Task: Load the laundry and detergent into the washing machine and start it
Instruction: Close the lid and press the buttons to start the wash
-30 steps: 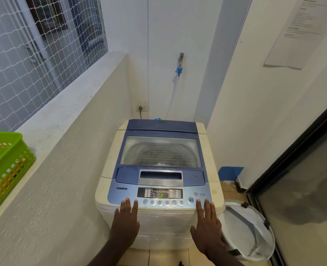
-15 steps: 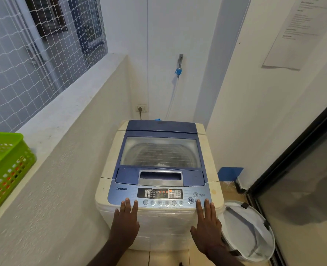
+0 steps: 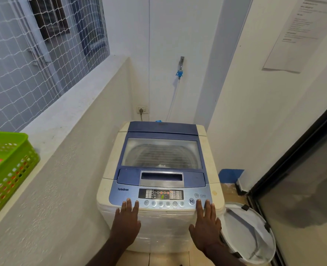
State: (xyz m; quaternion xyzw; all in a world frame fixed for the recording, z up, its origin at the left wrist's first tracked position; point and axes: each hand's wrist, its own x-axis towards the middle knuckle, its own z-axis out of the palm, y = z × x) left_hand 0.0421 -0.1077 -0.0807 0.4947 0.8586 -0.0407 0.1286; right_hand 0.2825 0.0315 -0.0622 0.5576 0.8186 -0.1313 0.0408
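Observation:
A cream and blue top-loading washing machine (image 3: 108,169) stands in front of me with its glass lid (image 3: 161,153) closed. Through the glass I see the drum and a bit of white laundry. The control panel (image 3: 161,194) is lit, with a green digit showing. My left hand (image 3: 127,221) lies flat on the front edge, fingertips at the panel's left end. My right hand (image 3: 205,225) lies flat at the right end, fingertips just below the start/pause button (image 3: 191,201). Both hands hold nothing.
A white laundry hamper (image 3: 249,235) sits on the floor right of the machine. A green plastic basket (image 3: 7,169) rests on the left ledge. A tap with hose (image 3: 180,69) and a wall socket (image 3: 143,110) are behind. A dark glass door (image 3: 302,189) is at right.

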